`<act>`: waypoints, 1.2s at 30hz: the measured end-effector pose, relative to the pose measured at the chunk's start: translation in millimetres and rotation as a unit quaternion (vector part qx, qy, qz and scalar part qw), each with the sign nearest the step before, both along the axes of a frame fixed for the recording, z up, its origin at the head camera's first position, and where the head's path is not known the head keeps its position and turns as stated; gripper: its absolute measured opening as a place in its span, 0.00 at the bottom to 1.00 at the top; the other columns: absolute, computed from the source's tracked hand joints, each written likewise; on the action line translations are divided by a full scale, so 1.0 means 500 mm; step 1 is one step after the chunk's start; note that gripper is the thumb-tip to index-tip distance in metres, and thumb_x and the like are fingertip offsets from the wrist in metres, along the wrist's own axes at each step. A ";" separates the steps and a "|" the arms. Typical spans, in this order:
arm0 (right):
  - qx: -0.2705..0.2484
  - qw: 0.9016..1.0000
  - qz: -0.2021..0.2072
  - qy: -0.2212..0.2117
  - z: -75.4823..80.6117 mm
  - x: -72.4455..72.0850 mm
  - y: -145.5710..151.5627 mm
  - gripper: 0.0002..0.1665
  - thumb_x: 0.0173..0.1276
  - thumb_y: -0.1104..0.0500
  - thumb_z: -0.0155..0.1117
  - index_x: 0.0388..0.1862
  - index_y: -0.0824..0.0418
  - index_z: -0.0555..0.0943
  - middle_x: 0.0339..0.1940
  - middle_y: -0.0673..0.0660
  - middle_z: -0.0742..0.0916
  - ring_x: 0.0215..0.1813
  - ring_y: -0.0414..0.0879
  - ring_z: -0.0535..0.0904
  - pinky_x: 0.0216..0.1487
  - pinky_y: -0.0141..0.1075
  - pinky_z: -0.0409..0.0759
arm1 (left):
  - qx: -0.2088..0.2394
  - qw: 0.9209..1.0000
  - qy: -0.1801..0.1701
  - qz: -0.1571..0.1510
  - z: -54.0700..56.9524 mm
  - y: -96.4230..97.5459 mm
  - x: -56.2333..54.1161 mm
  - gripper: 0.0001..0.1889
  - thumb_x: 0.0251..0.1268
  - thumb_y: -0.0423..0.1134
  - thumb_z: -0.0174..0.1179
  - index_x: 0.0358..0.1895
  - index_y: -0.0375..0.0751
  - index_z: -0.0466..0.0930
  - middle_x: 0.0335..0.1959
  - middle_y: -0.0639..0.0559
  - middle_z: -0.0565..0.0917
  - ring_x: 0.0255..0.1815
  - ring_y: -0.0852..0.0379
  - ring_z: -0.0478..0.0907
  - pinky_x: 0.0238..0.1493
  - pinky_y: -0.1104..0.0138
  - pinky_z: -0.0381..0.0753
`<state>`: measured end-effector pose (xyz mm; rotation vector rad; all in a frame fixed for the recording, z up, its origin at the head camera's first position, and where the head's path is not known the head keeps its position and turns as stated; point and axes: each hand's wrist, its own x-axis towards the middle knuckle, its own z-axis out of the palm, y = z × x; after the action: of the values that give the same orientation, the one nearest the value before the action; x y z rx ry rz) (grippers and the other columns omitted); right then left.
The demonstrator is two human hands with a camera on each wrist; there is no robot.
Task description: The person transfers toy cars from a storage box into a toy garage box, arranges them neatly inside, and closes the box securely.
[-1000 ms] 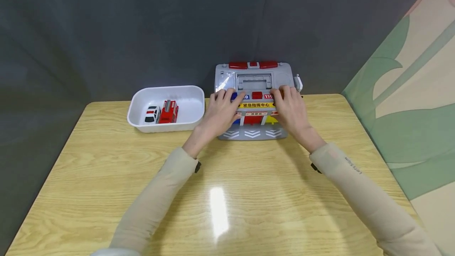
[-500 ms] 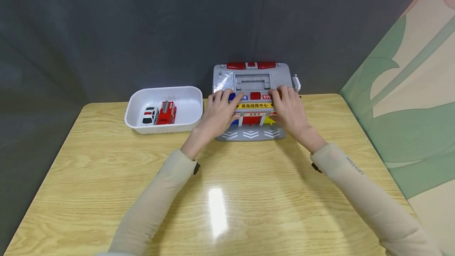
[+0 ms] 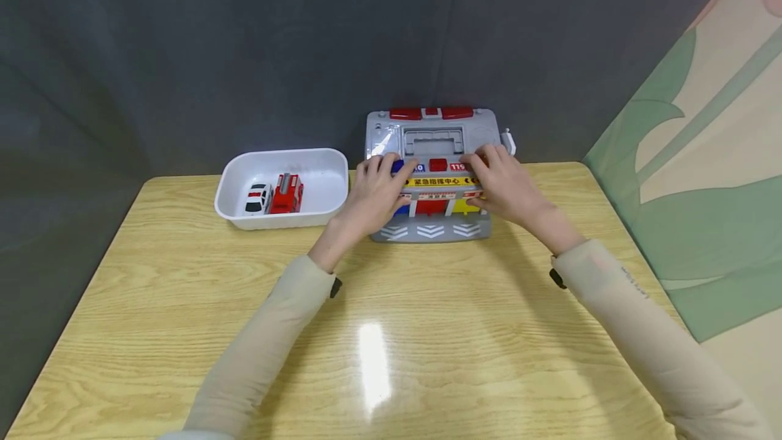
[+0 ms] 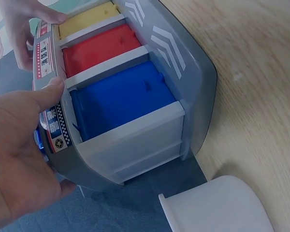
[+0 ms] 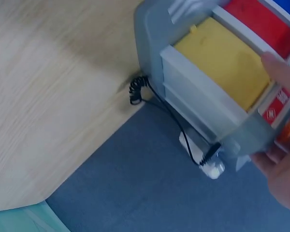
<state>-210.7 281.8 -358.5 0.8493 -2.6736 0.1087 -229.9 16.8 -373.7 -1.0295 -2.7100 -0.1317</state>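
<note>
A grey toy garage (image 3: 435, 181) stands at the back of the table, with a yellow sign strip and blue, red and yellow doors. My left hand (image 3: 369, 195) grips its upper left edge. In the left wrist view, the left thumb presses the front above the blue door (image 4: 123, 101). On the upper right edge my right hand (image 3: 510, 187) holds the garage, its fingers over the top. The right wrist view shows the right thumb near the top of the yellow door (image 5: 222, 60); the hand is partly cut off there. All three doors look closed.
A white tray (image 3: 281, 223) left of the garage holds a white toy car (image 3: 256, 198) and a red toy fire truck (image 3: 287, 194). A white toy handset (image 3: 509, 142) with a black coiled cord (image 5: 137, 90) hangs at the garage's right side. Dark cloth (image 3: 244, 53) backs the table.
My right wrist and forearm have swung outward to the right, and the right hand has turned slightly on the garage's edge. The left hand keeps its grip; garage and tray stay put.
</note>
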 end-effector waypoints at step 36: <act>-0.112 0.988 0.000 -0.110 0.018 0.007 0.029 0.38 0.54 0.61 0.77 0.59 0.73 0.70 0.50 0.66 0.71 0.51 0.59 0.63 0.49 0.49 0.67 | -0.072 0.996 0.030 -0.046 0.019 0.084 0.017 0.42 0.69 0.39 0.57 0.76 0.34 0.39 0.77 0.38 0.43 0.76 0.49 0.49 0.74 0.52 0.30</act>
<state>-207.0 296.1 -349.6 0.8055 -2.7925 0.5219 -221.4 58.8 -364.0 -1.1782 -2.6504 0.0793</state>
